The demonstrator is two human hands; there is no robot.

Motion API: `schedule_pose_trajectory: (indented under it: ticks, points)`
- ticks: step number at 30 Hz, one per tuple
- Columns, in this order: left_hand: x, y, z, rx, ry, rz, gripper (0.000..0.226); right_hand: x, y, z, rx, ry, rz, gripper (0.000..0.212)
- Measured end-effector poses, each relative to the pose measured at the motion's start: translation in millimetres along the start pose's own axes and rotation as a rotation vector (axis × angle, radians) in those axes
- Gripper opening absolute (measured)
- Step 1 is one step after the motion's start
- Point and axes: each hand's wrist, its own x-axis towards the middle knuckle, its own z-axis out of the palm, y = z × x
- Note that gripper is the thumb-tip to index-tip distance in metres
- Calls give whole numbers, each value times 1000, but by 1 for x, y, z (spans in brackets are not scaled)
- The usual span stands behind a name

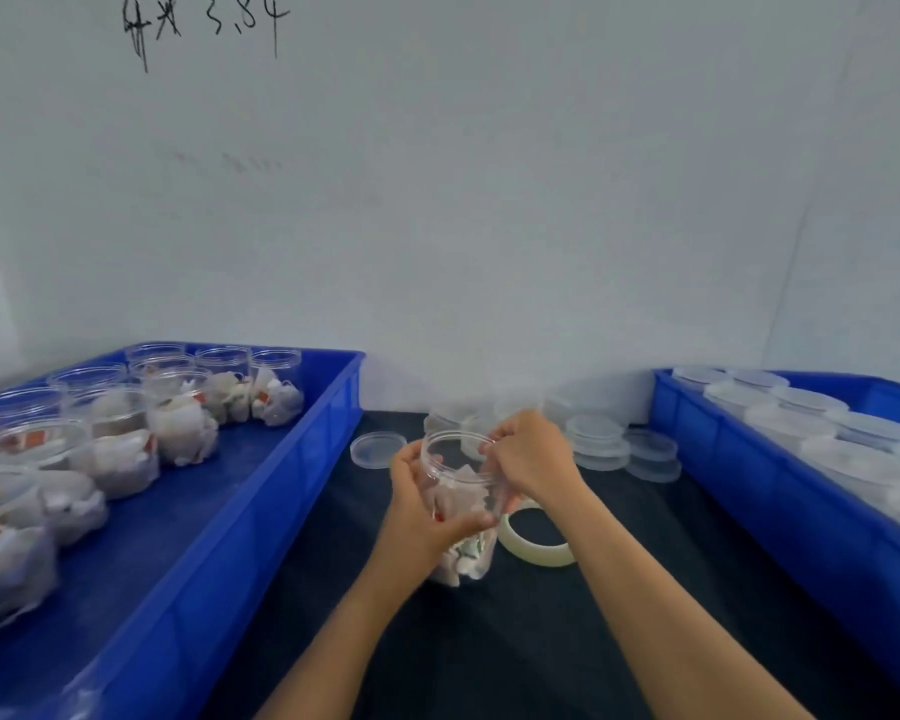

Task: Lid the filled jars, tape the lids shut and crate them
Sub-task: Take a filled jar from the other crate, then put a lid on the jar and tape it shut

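**open jar in both hands, no lid on it**

biggest thing in view is the white wall [489, 200] with some black scribbled writing [204, 23] up top. below that a dark tabletop [541, 641] with a blue crate on each side. the left crate [219, 511] is full of clear jars stuffed with white packets [178, 433], all open at the top as far as i can see. the right crate [749, 511] holds rows of jars that already have lids on [801, 407].

in the middle, the jar being worked on [461, 506] sits between the two crates, tilted a bit, mouth open, white packets inside with a bit of red and green showing. left hand [422, 511] is wrapped round the jar's side, thumb across the front. right hand [531, 454] has its fingers curled at the jar's rim, pinching at the edge; can't tell if there's anything else between the fingertips.

a roll of pale tape [536, 537] lies flat just beside the jar, on the right. behind it are stacks of clear lids [598, 444], and one loose lid [378, 449] lies to the left of the hands.
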Motion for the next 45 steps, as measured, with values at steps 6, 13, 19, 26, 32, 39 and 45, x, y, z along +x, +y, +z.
schedule_pose_trajectory:
  ticks: [6,13,19,26,32,39,45]
  points:
    - [9,-37,10,83,-117,-146,86,13,30,12,37,91,68,20]
    - [12,-46,10,10,15,-130,83,36,49,8,374,-107,88,42]
    - [14,-48,11,-11,147,-98,81,74,91,20,467,51,167,20]
    - [21,-59,6,58,347,-48,86,130,85,59,-144,195,-65,51]
    - [26,-70,8,50,366,-34,91,162,71,72,-554,38,-49,78]
    - [28,-75,5,57,341,-25,100,163,80,77,-543,78,-87,74]
    - [28,-74,6,49,357,-33,98,149,78,69,-300,109,-123,94]
